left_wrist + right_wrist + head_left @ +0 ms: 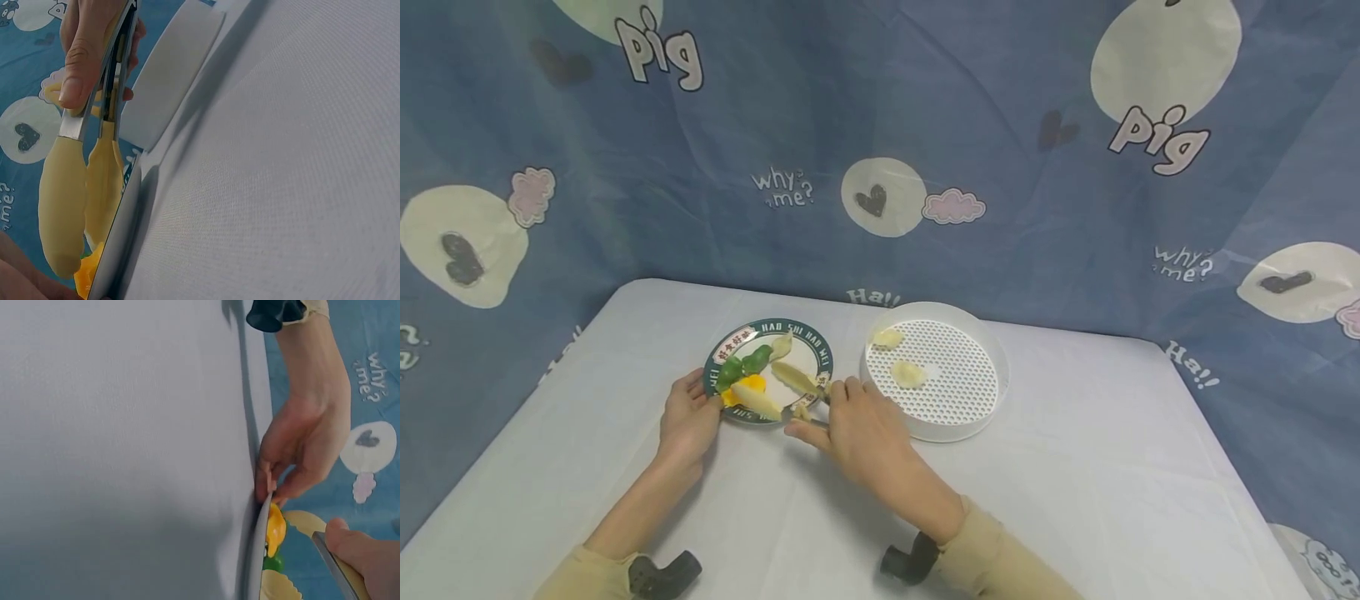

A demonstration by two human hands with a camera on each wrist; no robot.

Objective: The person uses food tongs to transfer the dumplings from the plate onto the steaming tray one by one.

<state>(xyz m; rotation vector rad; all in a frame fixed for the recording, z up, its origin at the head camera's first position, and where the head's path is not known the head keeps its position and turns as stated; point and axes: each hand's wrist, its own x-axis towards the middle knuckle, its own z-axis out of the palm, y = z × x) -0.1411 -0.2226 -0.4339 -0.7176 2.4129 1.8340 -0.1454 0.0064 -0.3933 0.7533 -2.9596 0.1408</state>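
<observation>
My left hand (688, 421) pinches the left rim of a plate (806, 360) with a green lettered border. My right hand (868, 433) holds metal tongs with yellowish scoop-shaped tips (62, 206), thumb on one arm. Over the plate the tips stand apart, with nothing seen gripped between them. A glossy yellow piece (275, 530) lies at the near left of the plate, partly behind one tip in the head view. Beyond it are green pieces (756, 360), then a cream dumpling-like piece (781, 346) with a crimped edge.
Right of the plate stands a round white steamer tray (958, 375) with a perforated floor and raised wall. Two cream dumpling-like pieces (908, 374) lie in its left half. A white cloth (1075, 467) covers the table; a blue printed curtain (865, 100) hangs behind.
</observation>
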